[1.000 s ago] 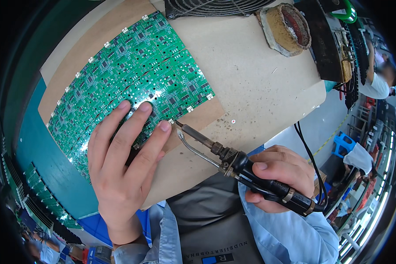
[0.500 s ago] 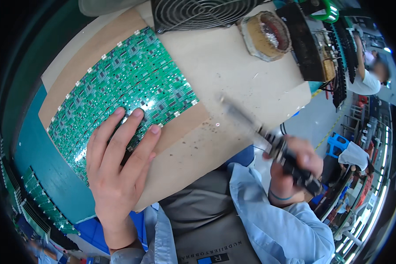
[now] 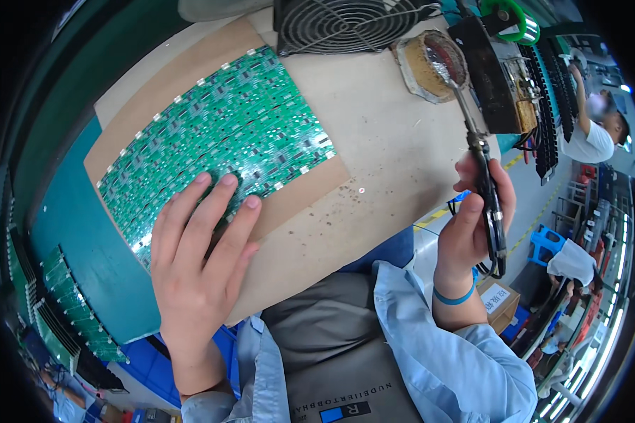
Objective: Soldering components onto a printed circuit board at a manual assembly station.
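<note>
My left hand (image 3: 196, 262) rests with its fingers stretched out over the near edge of a green circuit board panel (image 3: 222, 116). The panel lies on a sheet of brown cardboard (image 3: 123, 113) and carries rows of small parts, with white connectors along its edges. Over at the right, my right hand (image 3: 466, 236) is closed around the dark handle of a soldering iron (image 3: 481, 158). The iron points up and away, its tip at the mouth of a yellowish many-sided pot (image 3: 414, 69) with shiny metal bits inside.
A fan with a round wire guard (image 3: 349, 27) stands at the back. Beside the pot are a dark metal box (image 3: 481, 74) and a green spool (image 3: 522, 28). More boards (image 3: 77, 307) stand at the lower left. Other people (image 3: 591, 141) work at the far right.
My right hand has swung the soldering iron from pointing left over the table to pointing up at the pot. My left hand stays on the panel. The view has shifted slightly.
</note>
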Demonstrator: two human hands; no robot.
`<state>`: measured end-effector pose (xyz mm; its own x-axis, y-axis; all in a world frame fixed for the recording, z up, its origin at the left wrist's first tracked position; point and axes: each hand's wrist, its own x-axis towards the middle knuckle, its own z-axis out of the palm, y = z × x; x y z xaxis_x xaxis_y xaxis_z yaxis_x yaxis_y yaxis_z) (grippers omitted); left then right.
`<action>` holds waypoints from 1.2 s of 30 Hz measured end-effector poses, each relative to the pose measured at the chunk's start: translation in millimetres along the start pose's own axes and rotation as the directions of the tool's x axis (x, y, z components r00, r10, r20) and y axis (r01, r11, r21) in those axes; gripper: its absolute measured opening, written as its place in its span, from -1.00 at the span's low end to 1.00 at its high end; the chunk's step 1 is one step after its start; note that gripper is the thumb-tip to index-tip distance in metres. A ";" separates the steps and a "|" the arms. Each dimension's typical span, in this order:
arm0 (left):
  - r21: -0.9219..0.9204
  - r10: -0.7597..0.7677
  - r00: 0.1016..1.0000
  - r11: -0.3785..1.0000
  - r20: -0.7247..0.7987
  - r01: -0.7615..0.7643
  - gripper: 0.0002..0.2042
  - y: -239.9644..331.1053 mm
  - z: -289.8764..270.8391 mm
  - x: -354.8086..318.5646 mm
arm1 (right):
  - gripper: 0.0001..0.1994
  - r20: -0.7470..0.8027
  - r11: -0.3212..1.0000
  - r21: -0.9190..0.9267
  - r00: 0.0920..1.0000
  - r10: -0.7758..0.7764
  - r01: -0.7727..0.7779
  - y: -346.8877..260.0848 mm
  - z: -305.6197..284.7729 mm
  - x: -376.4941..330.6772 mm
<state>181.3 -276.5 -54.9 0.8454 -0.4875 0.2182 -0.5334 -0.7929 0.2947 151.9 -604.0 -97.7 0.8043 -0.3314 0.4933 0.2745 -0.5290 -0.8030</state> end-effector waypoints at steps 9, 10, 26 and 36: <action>-0.033 0.000 0.999 0.999 -0.045 -0.001 -0.54 -9.4 2.2 -12.0 | -0.49 0.157 0.983 0.063 0.971 -0.178 0.170 -25.8 -3.2 -12.3; -0.036 -0.003 0.999 0.999 -0.046 0.001 -0.54 -10.0 3.7 -11.0 | -0.49 0.161 0.983 0.063 0.971 -0.178 0.170 -31.5 -3.6 -11.2; -0.069 0.001 0.990 0.998 -0.138 -0.011 -0.67 -15.1 13.3 -10.1 | -0.35 0.449 0.655 0.510 0.822 0.350 -0.558 -59.6 12.6 -20.3; -0.083 -0.003 0.992 0.996 -0.126 -0.008 -0.66 -12.3 12.6 -7.5 | -0.39 0.289 0.780 0.511 0.926 0.241 -0.362 -45.4 8.9 -17.7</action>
<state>181.9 -267.7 -71.8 0.8363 -0.4354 0.3333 -0.5407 -0.7557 0.3696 129.8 -567.2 -73.0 0.9636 -0.2091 0.1666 0.1917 0.1065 -0.9756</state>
